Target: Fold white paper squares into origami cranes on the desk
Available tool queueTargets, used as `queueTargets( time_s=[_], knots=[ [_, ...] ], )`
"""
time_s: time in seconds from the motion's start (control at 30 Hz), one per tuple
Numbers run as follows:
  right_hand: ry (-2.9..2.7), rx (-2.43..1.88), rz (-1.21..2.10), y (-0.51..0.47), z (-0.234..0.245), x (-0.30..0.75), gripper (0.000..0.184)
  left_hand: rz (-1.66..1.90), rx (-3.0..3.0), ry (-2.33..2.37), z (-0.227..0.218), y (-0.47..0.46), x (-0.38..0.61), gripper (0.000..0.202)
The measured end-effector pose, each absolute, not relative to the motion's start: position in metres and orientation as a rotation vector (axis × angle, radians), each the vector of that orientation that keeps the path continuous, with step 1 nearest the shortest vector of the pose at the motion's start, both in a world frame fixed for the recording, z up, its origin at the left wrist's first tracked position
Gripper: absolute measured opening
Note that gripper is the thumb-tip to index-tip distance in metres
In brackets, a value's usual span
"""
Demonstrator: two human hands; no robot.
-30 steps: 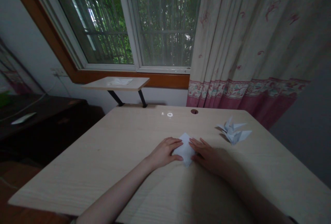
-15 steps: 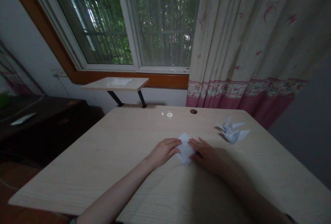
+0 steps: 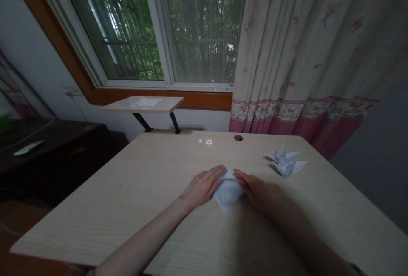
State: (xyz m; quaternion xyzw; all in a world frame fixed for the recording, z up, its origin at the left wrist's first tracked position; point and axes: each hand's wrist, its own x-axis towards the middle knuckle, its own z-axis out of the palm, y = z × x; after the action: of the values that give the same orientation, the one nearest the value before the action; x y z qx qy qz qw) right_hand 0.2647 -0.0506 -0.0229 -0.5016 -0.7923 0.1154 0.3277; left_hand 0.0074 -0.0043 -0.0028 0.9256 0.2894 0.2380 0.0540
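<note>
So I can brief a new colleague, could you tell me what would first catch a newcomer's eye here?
Most striking are the left hand and right hand resting on a folded white paper in the middle of a pale wooden desk. To their right lies a white origami figure. Beyond the desk, a barred window shows green foliage, beside a cream curtain with a pink border.

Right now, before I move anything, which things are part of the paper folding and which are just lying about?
Part of the folding:
- folded white paper
- left hand
- right hand, both hands touching the paper

Just lying about, as far as I can judge:
- white origami crane on the desk
- pale sheet on the small shelf
- white slip on the dark furniture
</note>
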Motion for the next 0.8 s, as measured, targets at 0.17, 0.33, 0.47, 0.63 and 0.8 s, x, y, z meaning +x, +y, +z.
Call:
queueTargets(
  time_s=[0.17,0.33,0.47,0.63,0.8],
  knots=[
    [-1.991,-1.333,0.365,-0.049,-0.021,0.262,0.037,0.680,2.815,0.884,-0.001,-0.010,0.011,0.075],
    [-1.882,-1.353,0.480,-0.050,-0.015,0.258,0.031,0.746,2.862,0.822,-0.003,-0.008,0.013,0.106],
    [-1.842,-1.340,0.543,-0.051,-0.012,0.257,0.030,0.853,2.878,0.780,-0.008,-0.005,0.013,0.092],
    [-1.812,-1.352,0.500,-0.049,-0.016,0.258,0.029,0.842,2.952,0.752,-0.008,-0.006,0.012,0.060],
    [-1.832,-1.425,0.371,-0.048,-0.017,0.261,0.026,0.757,2.961,0.831,-0.003,-0.008,0.013,0.066]
  ],
)
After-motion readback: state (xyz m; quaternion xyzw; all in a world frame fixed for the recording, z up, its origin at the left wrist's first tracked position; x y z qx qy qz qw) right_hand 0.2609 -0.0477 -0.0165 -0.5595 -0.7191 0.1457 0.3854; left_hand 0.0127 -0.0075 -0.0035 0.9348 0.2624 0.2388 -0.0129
